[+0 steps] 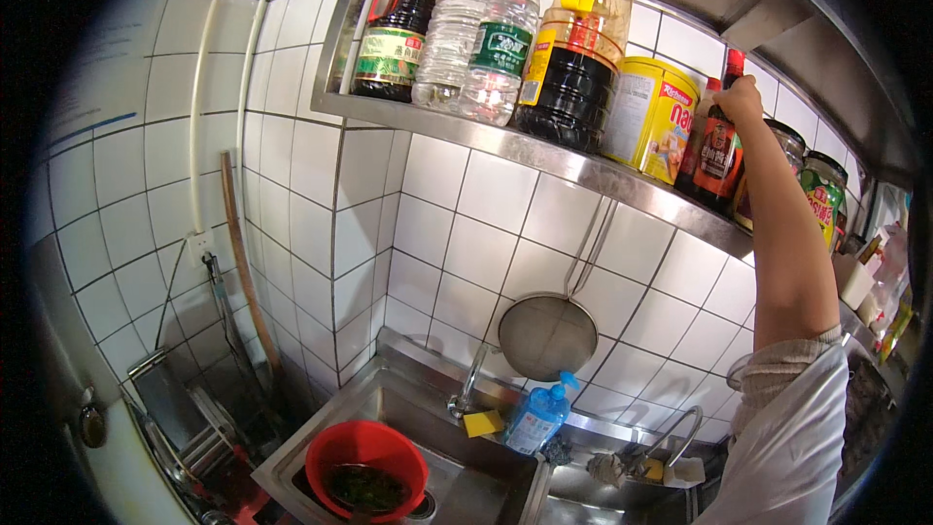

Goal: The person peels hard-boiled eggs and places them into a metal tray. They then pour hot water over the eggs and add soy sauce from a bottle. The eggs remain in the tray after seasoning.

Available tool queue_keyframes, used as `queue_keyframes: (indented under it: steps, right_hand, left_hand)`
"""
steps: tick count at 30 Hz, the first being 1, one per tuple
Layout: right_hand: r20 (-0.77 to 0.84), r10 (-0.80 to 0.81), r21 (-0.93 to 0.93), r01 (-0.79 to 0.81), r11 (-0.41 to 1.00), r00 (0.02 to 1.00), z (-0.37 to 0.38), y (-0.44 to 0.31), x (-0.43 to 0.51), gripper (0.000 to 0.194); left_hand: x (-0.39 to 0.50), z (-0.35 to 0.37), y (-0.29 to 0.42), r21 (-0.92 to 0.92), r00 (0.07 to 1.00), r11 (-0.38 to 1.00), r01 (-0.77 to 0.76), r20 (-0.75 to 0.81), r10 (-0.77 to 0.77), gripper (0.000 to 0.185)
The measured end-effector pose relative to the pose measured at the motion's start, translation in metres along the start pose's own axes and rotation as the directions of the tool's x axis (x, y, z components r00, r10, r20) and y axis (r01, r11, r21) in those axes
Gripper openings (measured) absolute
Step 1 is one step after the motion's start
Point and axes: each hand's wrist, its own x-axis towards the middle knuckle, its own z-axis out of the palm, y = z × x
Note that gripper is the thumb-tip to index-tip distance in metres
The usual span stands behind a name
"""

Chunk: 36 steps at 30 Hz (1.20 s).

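Up at the metal wall shelf (576, 169), my right hand (741, 100) grips the neck of a dark sauce bottle (718, 153) with a red cap and a red label. The bottle stands upright near the shelf's front edge. Just left of it, partly hidden, is another red-capped bottle (694, 133). A yellow wafer tin (651, 117) comes next to that. To the right of my forearm stands a glass jar (824, 182) with a black lid, and a second dark-lidded jar (789, 142) shows partly behind the arm. My left hand is out of view.
Large bottles of dark sauce (576, 80) and clear plastic bottles (496, 51) line the shelf's left half. A strainer (548, 335) hangs below it. The steel sink (466, 481) holds a red basin (321, 452); a blue pump bottle (536, 419) and yellow sponge (483, 424) sit behind.
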Motion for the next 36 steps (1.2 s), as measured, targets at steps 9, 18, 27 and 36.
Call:
queue_keyframes:
  steps: [9,18,27,36]
  right_hand:
    - [-0.404,-0.338,0.199,0.442,0.875,0.85,-0.065,-0.038,-0.079,0.041]
    - [-0.433,-0.509,0.822,0.558,0.115,0.744,-0.227,-0.03,-0.265,0.045]
    - [0.113,-0.897,0.797,-0.578,-0.174,0.426,-0.248,-0.02,-0.492,0.041]
    - [-0.258,-0.94,0.743,-0.577,-0.34,0.221,-0.286,-0.041,-0.602,0.043]
  left_hand:
    - [-0.016,0.01,0.025,0.179,0.963,0.972,-0.151,0.249,0.104,0.07]
    - [-0.015,0.155,0.089,0.221,0.683,0.716,-0.662,0.572,0.455,0.072]
    - [-0.057,0.186,0.025,0.564,0.756,0.526,-0.636,0.323,0.569,0.098]
    - [-0.211,0.074,-0.047,0.649,0.789,0.64,-0.411,-0.098,0.607,0.085]
